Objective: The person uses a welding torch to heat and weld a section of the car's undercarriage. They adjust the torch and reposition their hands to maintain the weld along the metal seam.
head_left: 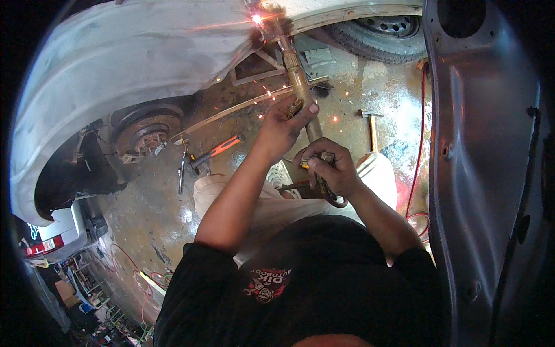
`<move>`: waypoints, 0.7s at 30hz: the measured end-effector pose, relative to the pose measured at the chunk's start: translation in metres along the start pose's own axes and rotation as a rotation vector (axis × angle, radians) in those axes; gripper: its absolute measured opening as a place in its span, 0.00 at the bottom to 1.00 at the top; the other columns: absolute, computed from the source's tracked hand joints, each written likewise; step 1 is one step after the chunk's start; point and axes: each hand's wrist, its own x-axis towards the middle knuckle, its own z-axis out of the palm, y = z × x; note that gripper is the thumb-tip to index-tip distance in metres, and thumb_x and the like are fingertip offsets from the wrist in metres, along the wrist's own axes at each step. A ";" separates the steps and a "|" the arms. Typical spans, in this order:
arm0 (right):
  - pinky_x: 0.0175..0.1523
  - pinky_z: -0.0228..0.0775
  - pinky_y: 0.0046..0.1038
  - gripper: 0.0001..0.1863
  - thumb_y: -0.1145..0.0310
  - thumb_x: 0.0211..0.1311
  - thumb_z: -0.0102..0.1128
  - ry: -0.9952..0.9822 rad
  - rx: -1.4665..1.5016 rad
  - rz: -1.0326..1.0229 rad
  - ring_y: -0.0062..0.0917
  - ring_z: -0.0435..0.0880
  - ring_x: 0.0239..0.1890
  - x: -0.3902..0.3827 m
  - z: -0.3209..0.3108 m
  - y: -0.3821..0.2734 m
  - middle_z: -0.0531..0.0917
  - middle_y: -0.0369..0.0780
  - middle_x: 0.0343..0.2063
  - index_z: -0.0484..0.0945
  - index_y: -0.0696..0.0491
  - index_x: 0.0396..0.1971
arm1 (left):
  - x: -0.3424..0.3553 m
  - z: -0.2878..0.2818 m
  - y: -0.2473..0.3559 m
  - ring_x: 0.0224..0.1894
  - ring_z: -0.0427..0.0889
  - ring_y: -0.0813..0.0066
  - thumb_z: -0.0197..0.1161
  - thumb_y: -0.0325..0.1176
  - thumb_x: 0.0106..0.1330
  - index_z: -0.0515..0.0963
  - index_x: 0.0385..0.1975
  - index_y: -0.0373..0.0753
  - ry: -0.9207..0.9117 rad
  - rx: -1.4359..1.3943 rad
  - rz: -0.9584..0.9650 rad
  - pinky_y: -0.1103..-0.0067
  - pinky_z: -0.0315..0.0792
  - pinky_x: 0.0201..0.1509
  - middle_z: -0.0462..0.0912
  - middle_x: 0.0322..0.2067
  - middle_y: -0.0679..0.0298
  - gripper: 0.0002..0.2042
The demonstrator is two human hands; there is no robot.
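Note:
A brass gas torch [298, 81] slants up and away from me, its tip at the lower edge of a pale grey car body [133, 55]. At that tip a bright glow [257, 19] burns beside a scorched brown patch, and orange sparks drop below it. My left hand [283, 128] is wrapped round the middle of the torch, close to a brass valve fitting. Nearer to me, my right hand [334, 166] is closed round the rear end, by the valves, with its fingertips partly hidden. A hose bends away just beneath that hand.
An orange-handled hammer [218, 148] lies on the floor at left, near a bare wheel hub [148, 136]. A wooden-handled hammer [372, 130] is at right. A tyre [384, 41] stands at the back. A large metal panel [480, 144] and a red hose [417, 156] line the right side.

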 end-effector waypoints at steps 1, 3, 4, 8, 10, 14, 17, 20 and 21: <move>0.31 0.79 0.23 0.06 0.74 0.74 0.58 0.003 0.008 -0.005 0.16 0.83 0.25 0.000 0.001 0.000 0.86 0.39 0.39 0.81 0.57 0.46 | 0.001 0.000 -0.003 0.24 0.64 0.90 0.71 0.46 0.73 0.85 0.45 0.43 0.014 0.012 0.024 0.84 0.56 0.26 0.75 0.27 0.80 0.14; 0.31 0.79 0.22 0.06 0.75 0.74 0.57 -0.003 -0.013 -0.012 0.16 0.83 0.25 0.001 -0.001 0.002 0.86 0.40 0.41 0.80 0.57 0.46 | 0.001 -0.002 -0.004 0.24 0.64 0.89 0.71 0.47 0.73 0.85 0.46 0.43 0.005 0.025 0.012 0.84 0.57 0.27 0.75 0.27 0.80 0.14; 0.31 0.79 0.22 0.07 0.76 0.74 0.57 -0.006 -0.023 -0.015 0.16 0.83 0.25 0.002 -0.001 0.003 0.87 0.40 0.41 0.80 0.57 0.46 | 0.001 -0.002 -0.004 0.24 0.65 0.89 0.71 0.47 0.73 0.85 0.46 0.42 0.000 0.031 0.006 0.84 0.57 0.27 0.75 0.28 0.79 0.14; 0.31 0.79 0.21 0.08 0.78 0.73 0.55 0.007 0.009 -0.010 0.15 0.83 0.25 0.003 0.002 0.001 0.87 0.40 0.41 0.79 0.58 0.47 | 0.001 -0.002 0.000 0.25 0.65 0.89 0.71 0.47 0.73 0.84 0.47 0.42 -0.025 -0.020 0.015 0.85 0.58 0.27 0.75 0.28 0.79 0.15; 0.31 0.80 0.21 0.08 0.78 0.73 0.55 0.001 0.020 -0.026 0.15 0.83 0.25 0.004 0.000 0.004 0.87 0.41 0.42 0.79 0.58 0.47 | 0.003 -0.003 -0.003 0.25 0.65 0.89 0.71 0.47 0.73 0.84 0.47 0.41 -0.018 0.016 0.043 0.85 0.58 0.27 0.76 0.28 0.79 0.15; 0.30 0.80 0.21 0.07 0.77 0.73 0.56 -0.002 0.022 -0.023 0.16 0.83 0.24 0.003 0.000 0.004 0.87 0.41 0.41 0.79 0.58 0.48 | 0.002 -0.002 0.000 0.25 0.65 0.89 0.71 0.47 0.74 0.84 0.47 0.41 -0.024 -0.032 0.021 0.84 0.57 0.27 0.76 0.28 0.79 0.16; 0.30 0.80 0.21 0.06 0.76 0.74 0.58 -0.004 0.015 -0.034 0.15 0.82 0.24 0.004 0.000 0.006 0.87 0.41 0.41 0.80 0.58 0.47 | 0.001 -0.001 0.001 0.25 0.65 0.89 0.70 0.47 0.74 0.84 0.47 0.41 -0.028 -0.038 0.023 0.84 0.57 0.27 0.76 0.28 0.79 0.16; 0.30 0.79 0.21 0.06 0.75 0.75 0.59 -0.007 -0.007 -0.050 0.14 0.82 0.24 0.005 0.000 0.008 0.87 0.40 0.41 0.80 0.58 0.47 | 0.001 -0.002 0.003 0.25 0.65 0.89 0.70 0.47 0.74 0.84 0.47 0.41 -0.028 -0.014 0.039 0.84 0.57 0.27 0.75 0.28 0.79 0.15; 0.30 0.79 0.21 0.06 0.75 0.75 0.59 -0.007 -0.015 -0.043 0.14 0.82 0.24 0.006 0.000 0.008 0.87 0.40 0.41 0.80 0.58 0.46 | 0.003 -0.004 -0.002 0.25 0.65 0.89 0.70 0.47 0.74 0.84 0.46 0.41 -0.027 -0.020 0.052 0.84 0.57 0.27 0.75 0.28 0.79 0.15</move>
